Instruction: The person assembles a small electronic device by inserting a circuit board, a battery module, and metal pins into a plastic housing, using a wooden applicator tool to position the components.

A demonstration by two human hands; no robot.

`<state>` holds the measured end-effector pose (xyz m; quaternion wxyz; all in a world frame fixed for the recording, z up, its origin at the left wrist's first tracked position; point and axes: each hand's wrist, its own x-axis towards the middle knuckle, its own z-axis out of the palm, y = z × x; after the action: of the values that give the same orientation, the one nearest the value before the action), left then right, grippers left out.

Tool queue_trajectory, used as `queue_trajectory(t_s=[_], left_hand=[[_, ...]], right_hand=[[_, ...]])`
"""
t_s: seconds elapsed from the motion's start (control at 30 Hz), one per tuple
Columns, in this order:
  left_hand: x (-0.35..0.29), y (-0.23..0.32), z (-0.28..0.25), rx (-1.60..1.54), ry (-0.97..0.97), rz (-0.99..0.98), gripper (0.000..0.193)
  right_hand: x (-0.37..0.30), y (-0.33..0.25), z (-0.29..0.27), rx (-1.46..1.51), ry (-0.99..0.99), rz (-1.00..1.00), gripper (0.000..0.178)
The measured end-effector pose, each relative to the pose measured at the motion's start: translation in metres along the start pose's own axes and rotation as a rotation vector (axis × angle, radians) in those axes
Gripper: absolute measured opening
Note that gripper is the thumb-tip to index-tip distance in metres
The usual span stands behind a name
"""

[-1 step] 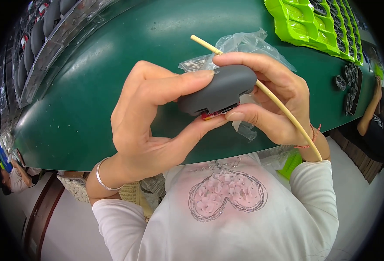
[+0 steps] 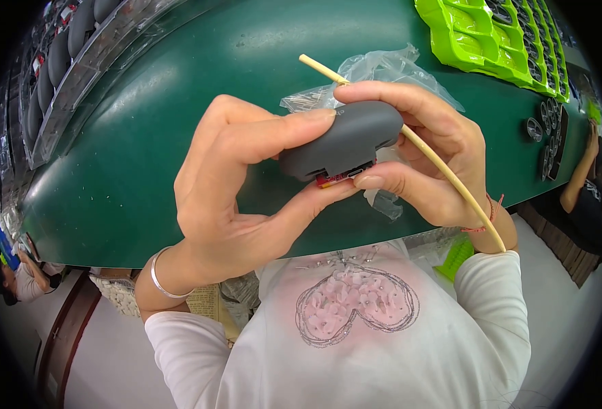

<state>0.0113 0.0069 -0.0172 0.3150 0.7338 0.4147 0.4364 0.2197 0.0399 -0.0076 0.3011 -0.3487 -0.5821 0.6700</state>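
Observation:
A dark grey, rounded plastic housing (image 2: pixel 345 140) is held between my two hands above the table. At its near side an opening shows the edge of a red circuit board (image 2: pixel 331 180) with a small metal port. My left hand (image 2: pixel 239 177) pinches the housing, with fingers on top and the thumb under the board's edge. My right hand (image 2: pixel 437 150) grips the other end, its thumb next to my left thumb. A thin wooden stick (image 2: pixel 444 167) passes through my right hand, from beyond the fingertips back to the wrist. My right palm is partly hidden.
On the green table (image 2: pixel 178 136) a clear plastic bag (image 2: pixel 389 68) of thin metal pins lies behind my hands. A bright green tray (image 2: pixel 478 41) holds dark parts at the far right; round black parts (image 2: pixel 549 129) lie nearby. A clear-walled rack (image 2: pixel 62 102) of grey housings stands left. Other people work on both sides.

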Motion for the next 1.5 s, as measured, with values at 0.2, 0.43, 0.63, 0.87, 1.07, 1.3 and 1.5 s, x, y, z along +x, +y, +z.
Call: queue_trajectory(t_s=[0.2,0.43,0.63,0.87,1.07,1.3,1.5], left_hand=[[-0.002,-0.003,0.000,-0.003,-0.009,0.002,0.061],[-0.002,-0.003,0.001,-0.025,0.005,-0.008,0.060],[0.005,0.004,-0.005,-0.179,-0.054,-0.161,0.053],[0.001,-0.003,-0.011,-0.077,-0.022,-0.022,0.047],[0.001,0.003,-0.012,-0.074,-0.028,-0.077,0.040],[0.001,0.002,-0.012,-0.150,-0.020,-0.204,0.039],[0.004,0.003,-0.014,-0.145,-0.007,-0.209,0.038]], right_hand=[[0.000,0.001,-0.001,-0.002,0.002,0.010,0.059],[0.000,0.001,0.001,-0.018,0.002,0.005,0.058],[-0.002,-0.004,0.000,-0.128,0.039,0.053,0.057],[-0.001,0.000,0.000,-0.028,0.019,0.009,0.057],[-0.002,-0.001,0.002,-0.003,0.031,-0.016,0.058],[-0.003,0.001,0.002,-0.100,0.045,-0.007,0.058],[0.002,-0.003,0.002,-0.057,0.044,0.025,0.058]])
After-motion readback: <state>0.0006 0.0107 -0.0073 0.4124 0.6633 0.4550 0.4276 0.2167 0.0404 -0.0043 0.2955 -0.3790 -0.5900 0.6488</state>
